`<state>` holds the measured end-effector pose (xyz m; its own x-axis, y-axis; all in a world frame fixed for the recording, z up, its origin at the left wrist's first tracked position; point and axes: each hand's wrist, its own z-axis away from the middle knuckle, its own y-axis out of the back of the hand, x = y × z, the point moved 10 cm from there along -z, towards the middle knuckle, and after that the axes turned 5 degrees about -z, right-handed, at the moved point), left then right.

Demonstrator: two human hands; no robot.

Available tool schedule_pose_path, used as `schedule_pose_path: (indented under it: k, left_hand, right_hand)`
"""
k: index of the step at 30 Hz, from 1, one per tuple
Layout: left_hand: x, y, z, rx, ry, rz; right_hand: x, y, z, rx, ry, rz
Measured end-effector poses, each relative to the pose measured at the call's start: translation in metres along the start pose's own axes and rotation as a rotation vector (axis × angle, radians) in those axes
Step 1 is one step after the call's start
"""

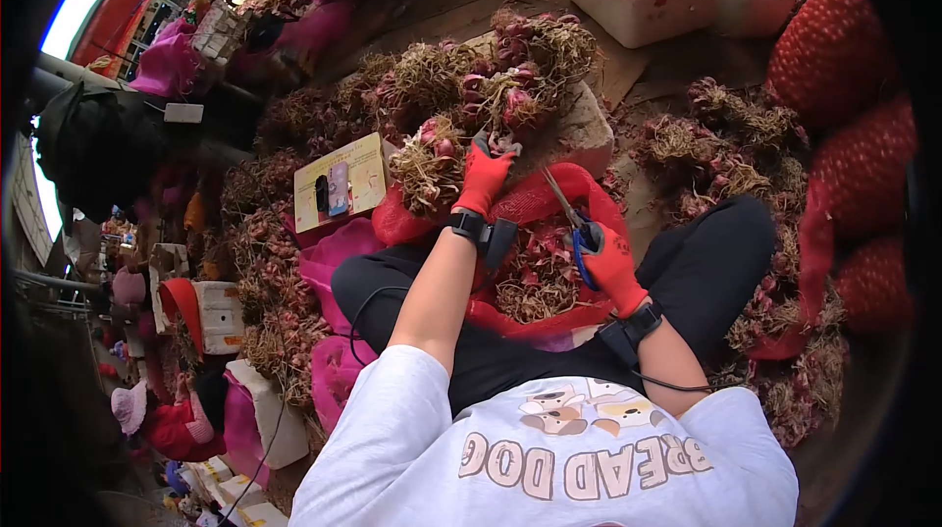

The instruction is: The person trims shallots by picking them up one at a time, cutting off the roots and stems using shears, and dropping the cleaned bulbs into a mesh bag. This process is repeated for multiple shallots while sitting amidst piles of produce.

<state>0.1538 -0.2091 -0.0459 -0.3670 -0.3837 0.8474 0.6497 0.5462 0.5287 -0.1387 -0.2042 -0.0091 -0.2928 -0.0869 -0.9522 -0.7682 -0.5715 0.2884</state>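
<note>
My left hand [486, 176], in a red glove, reaches up to the heap and is closed on a bunch of shallots [439, 146] with dry roots and stems. In my right hand [612, 270], also gloved in red, is a pair of scissors [562, 198] with blue handles, its blades pointing up and left. Between my legs lies an opened red mesh bag [579, 316] with loose shallots [538, 277] and dry trimmings inside. The scissors' tips are apart from the bunch, above the bag's rim.
More bunched shallots [422, 76] rest on a pale foam block [586, 134]. A yellow box [343, 184] carrying a phone [339, 188] stands at left. Foam bins [638, 12] are at the top, full red mesh sacks [829, 51] at right. Several people sit at far left.
</note>
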Motion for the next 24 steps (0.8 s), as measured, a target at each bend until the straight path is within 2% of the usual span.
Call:
schedule_pose_path:
  k: [3,5,8,9,11,12,13,15,16,18,20,22,24]
  left_hand:
    - [-0.034,-0.013,-0.019,0.171,-0.058,-0.106]
    - [-0.087,-0.031,-0.047,-0.024,0.103,0.185]
    - [-0.072,-0.009,-0.029,-0.168,-0.109,0.086]
    - [-0.078,-0.006,-0.023,-0.155,-0.032,0.317]
    - [-0.091,-0.013,-0.020,-0.156,0.165,0.554]
    - [-0.089,-0.014,-0.015,-0.138,0.265,0.672]
    - [-0.061,-0.017,-0.004,-0.200,0.379,0.694]
    - [-0.036,-0.037,-0.011,-0.210,0.236,0.777]
    - [-0.050,-0.042,-0.019,-0.188,0.270,0.587]
    - [-0.067,-0.033,-0.016,0.234,0.318,0.202]
    - [-0.045,-0.034,-0.004,0.349,0.338,-0.078]
    - [-0.036,-0.041,-0.002,0.335,0.407,-0.164]
    - [-0.031,-0.044,0.003,0.225,0.543,-0.235]
  right_hand:
    - [-0.004,0.007,0.004,0.034,-0.035,0.085]
    - [-0.003,0.007,0.001,0.045,-0.001,0.081]
    - [0.006,-0.002,-0.001,0.006,-0.045,-0.023]
    - [0.009,-0.007,-0.002,-0.017,-0.071,-0.070]
    - [0.000,-0.011,-0.001,-0.018,-0.008,-0.028]
    - [-0.007,-0.010,-0.002,-0.011,0.027,-0.005]
    - [-0.013,-0.010,-0.002,-0.013,0.027,-0.003]
    - [-0.023,-0.009,0.001,-0.010,0.025,0.007]
    - [-0.020,-0.008,0.001,0.006,0.025,0.003]
    - [-0.013,-0.005,-0.001,0.037,0.030,-0.001]
    - [-0.010,0.001,-0.001,0.043,-0.027,-0.044]
    - [-0.002,0.001,-0.002,0.028,-0.098,-0.183]
    - [0.009,-0.007,-0.001,-0.005,-0.189,-0.419]
